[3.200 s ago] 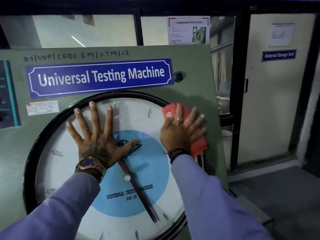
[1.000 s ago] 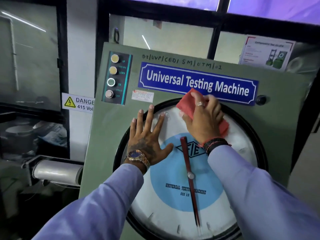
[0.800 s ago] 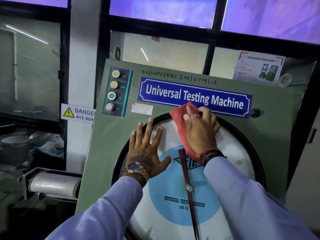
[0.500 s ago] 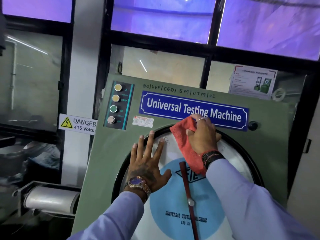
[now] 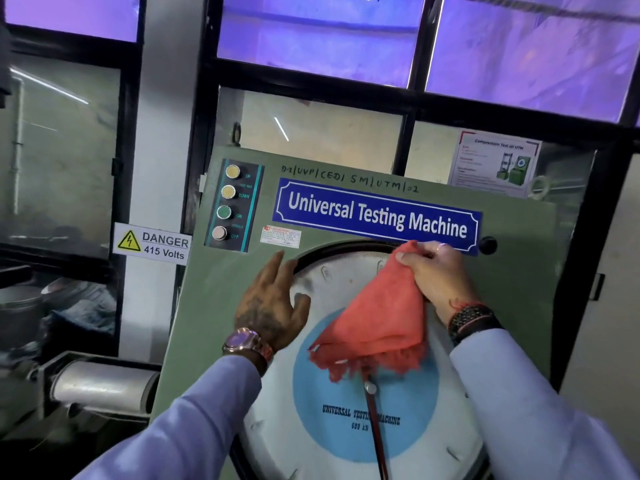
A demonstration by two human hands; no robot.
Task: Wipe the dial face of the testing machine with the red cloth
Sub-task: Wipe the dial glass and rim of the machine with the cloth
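Observation:
The round dial face (image 5: 346, 438) is white with a light blue centre and a dark red pointer (image 5: 375, 434), set in a black rim on the green testing machine (image 5: 214, 306). My right hand (image 5: 438, 278) pinches the red cloth (image 5: 377, 323) by one corner near the dial's top rim, under the blue nameplate. The cloth hangs loose in a triangle over the dial's centre. My left hand (image 5: 272, 306) lies at the dial's upper left edge, fingers close together, holding nothing; whether it touches the panel I cannot tell.
A panel of several round buttons (image 5: 230, 206) sits at the machine's top left. A "DANGER 415 Volts" sign (image 5: 152, 242) is on the pillar to the left. A grey metal cylinder (image 5: 104, 386) lies low at the left. Windows and a paper poster (image 5: 495, 164) are behind the machine.
My right hand has lifted from flat wiping and now holds the cloth by a corner, so it has unfolded and hangs. My left hand has slid left off the glass toward the rim.

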